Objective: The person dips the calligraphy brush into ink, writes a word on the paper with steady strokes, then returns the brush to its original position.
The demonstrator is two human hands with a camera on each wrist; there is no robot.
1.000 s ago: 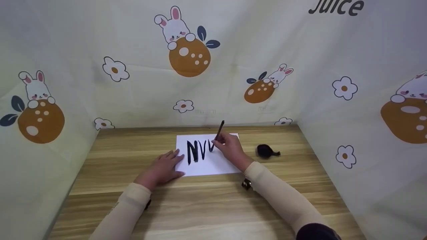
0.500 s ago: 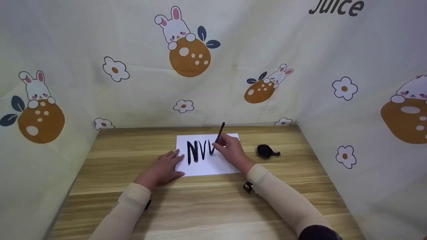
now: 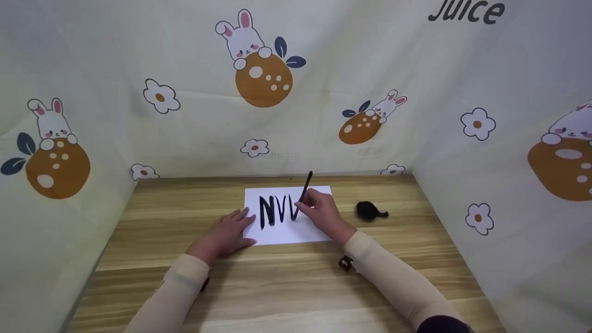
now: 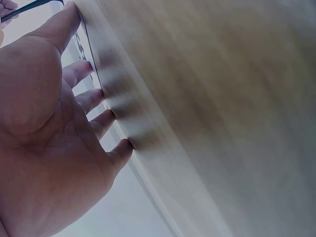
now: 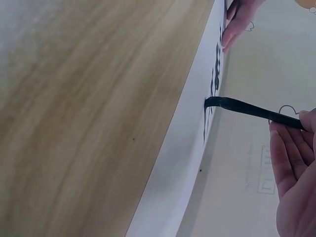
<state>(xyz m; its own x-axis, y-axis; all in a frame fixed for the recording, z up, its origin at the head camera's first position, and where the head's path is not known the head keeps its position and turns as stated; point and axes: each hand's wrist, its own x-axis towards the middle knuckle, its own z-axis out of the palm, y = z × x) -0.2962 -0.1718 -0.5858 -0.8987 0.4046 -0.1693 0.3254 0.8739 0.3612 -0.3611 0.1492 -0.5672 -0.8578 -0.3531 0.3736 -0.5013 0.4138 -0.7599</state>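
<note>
A sheet of white paper (image 3: pixel 282 235) bears black brush strokes (image 3: pixel 267 212): a thick N, a thinner V and another slanted stroke. My right hand (image 3: pixel 324 213) pinches a dark paintbrush (image 3: pixel 306 186) high on its handle, tilted to the right. In the right wrist view the bent bristles of the paintbrush (image 5: pixel 242 106) touch the paper. Spread out at the paper's left edge, my left hand (image 3: pixel 225 235) rests with straight fingers on the paper and wood. The left wrist view shows the left hand's palm (image 4: pixel 54 128) and separated fingertips along the paper.
To the right of the paper lies a small black dish (image 3: pixel 366 210) with a short handle. The wooden tabletop (image 3: pixel 277 286) meets a pale patterned curtain (image 3: pixel 194 134) at the back and sides. A small dark device (image 3: pixel 345 263) sits under my right wrist.
My right hand and the paintbrush have moved slightly toward me, drawing the slanted black stroke farther down the paper. The left hand has stayed in place.
</note>
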